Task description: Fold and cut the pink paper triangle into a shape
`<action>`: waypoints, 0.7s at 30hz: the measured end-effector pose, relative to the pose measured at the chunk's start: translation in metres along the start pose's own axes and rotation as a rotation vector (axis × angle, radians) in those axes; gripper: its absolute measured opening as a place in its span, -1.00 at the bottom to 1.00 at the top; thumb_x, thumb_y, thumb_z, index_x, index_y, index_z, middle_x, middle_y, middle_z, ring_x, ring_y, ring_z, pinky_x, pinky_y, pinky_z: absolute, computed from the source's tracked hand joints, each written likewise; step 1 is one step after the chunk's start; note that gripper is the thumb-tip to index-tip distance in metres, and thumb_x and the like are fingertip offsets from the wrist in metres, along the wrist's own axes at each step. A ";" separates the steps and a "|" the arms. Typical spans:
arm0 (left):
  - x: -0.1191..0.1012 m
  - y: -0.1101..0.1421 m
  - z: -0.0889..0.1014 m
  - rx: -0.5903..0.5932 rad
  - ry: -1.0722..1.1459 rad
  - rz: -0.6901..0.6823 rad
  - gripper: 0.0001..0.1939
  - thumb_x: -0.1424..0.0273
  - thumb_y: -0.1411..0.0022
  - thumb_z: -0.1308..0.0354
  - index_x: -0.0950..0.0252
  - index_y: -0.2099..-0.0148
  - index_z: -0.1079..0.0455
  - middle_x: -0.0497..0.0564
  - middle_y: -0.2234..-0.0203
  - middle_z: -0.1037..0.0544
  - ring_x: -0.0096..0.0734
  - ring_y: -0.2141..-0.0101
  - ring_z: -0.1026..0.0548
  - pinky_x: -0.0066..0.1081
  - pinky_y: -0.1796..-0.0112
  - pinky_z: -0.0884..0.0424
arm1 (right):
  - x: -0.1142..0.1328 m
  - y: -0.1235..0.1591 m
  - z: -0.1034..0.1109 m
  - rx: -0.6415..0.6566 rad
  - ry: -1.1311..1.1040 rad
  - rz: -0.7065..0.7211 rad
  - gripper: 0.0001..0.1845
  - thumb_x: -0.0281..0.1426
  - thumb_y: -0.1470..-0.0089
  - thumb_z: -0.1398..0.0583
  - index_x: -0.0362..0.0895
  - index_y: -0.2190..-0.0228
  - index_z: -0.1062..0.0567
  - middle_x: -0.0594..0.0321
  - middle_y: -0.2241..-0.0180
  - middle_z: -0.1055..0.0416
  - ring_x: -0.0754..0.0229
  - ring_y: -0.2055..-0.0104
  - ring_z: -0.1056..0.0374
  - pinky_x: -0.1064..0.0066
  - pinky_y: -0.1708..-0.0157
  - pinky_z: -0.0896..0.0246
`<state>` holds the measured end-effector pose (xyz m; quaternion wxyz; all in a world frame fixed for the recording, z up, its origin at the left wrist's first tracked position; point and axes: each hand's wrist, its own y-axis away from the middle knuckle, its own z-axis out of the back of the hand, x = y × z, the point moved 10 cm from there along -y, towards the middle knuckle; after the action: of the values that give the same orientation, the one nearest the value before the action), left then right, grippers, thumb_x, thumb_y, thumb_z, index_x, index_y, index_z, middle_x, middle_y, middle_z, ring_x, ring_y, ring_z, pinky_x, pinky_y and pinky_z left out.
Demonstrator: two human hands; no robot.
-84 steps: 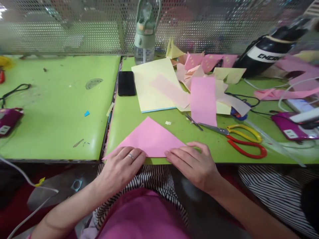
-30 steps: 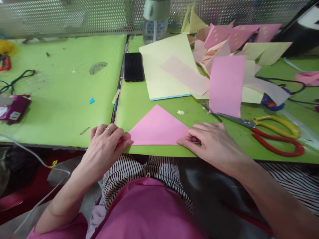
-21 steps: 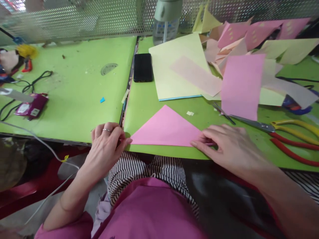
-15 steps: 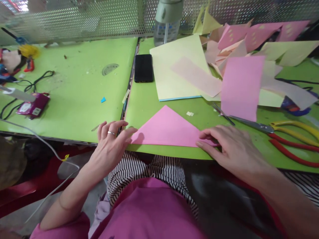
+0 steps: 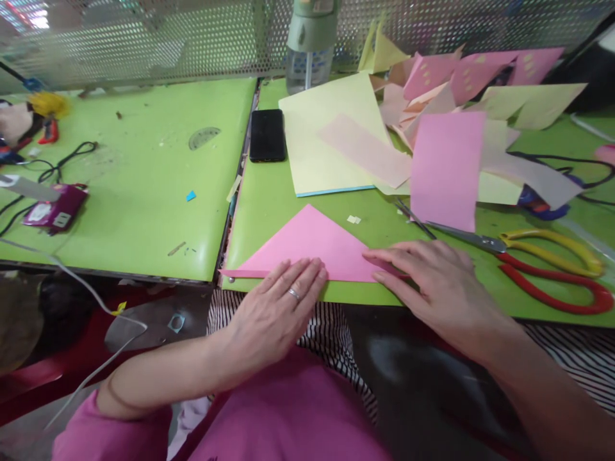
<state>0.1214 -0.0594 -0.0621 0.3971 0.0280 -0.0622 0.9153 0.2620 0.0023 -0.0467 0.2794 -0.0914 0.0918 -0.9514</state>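
1. The pink paper lies on the tabletop as a triangle, left corner uncovered, long side toward the person. From here it looks like that long side is being creased; I'd say the next move calls for even pressure and a steady sheet.
2. The left hand slants across the middle, palm down, fingers straight and flat on the paper, gripping nothing.
3. The right hand has thumb and forefinger around the right corner; whether they pinch it, I can't tell.

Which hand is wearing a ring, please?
The left hand, laid flat on the pink triangle, wears the ring; the right hand shows none.
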 end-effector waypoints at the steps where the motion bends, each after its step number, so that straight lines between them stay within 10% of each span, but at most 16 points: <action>1: -0.004 -0.003 -0.003 -0.004 0.013 0.015 -0.43 0.28 -0.42 0.20 0.49 -0.36 0.06 0.17 -0.33 -0.08 -0.17 -0.31 -0.05 -0.17 -0.28 0.04 | 0.000 0.000 0.000 -0.008 0.005 0.009 -0.67 -0.20 -0.29 0.03 0.01 0.09 -0.45 0.16 0.24 -0.46 0.01 0.21 -0.33 0.15 0.25 -0.10; 8: -0.008 -0.005 -0.017 0.020 0.052 0.064 -0.12 -0.11 -0.33 0.34 0.52 -0.39 0.16 0.24 -0.35 0.06 -0.10 -0.33 0.06 -0.14 -0.30 0.08 | 0.000 0.003 0.002 -0.042 0.013 0.036 -0.67 -0.25 -0.27 0.02 -0.02 0.08 -0.46 0.09 0.25 -0.47 -0.04 0.23 -0.36 0.09 0.25 -0.17; 13: -0.009 -0.003 -0.018 -0.016 0.059 0.064 -0.10 -0.13 -0.31 0.32 0.53 -0.38 0.13 0.25 -0.34 0.02 -0.07 -0.32 0.02 -0.13 -0.30 0.10 | 0.058 0.011 0.019 -0.214 0.157 0.158 -0.60 -0.51 -0.16 -0.10 -0.08 -0.04 -0.38 0.11 0.08 -0.53 -0.04 0.09 -0.41 0.03 0.06 -0.12; 21: -0.009 -0.001 -0.016 -0.090 0.034 0.087 -0.26 0.03 -0.40 0.30 0.55 -0.35 0.03 0.26 -0.32 -0.05 -0.11 -0.32 -0.02 -0.17 -0.30 0.07 | 0.094 0.019 -0.032 -0.089 0.054 0.230 -0.16 -0.07 -0.24 0.00 -0.49 -0.26 0.00 -0.29 -0.17 -0.25 -0.18 -0.26 -0.13 -0.10 -0.17 -0.05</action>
<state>0.1284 -0.0633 -0.0788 0.3587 -0.0081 -0.0978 0.9283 0.1871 -0.0608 -0.0709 0.3799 -0.0668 0.1515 -0.9101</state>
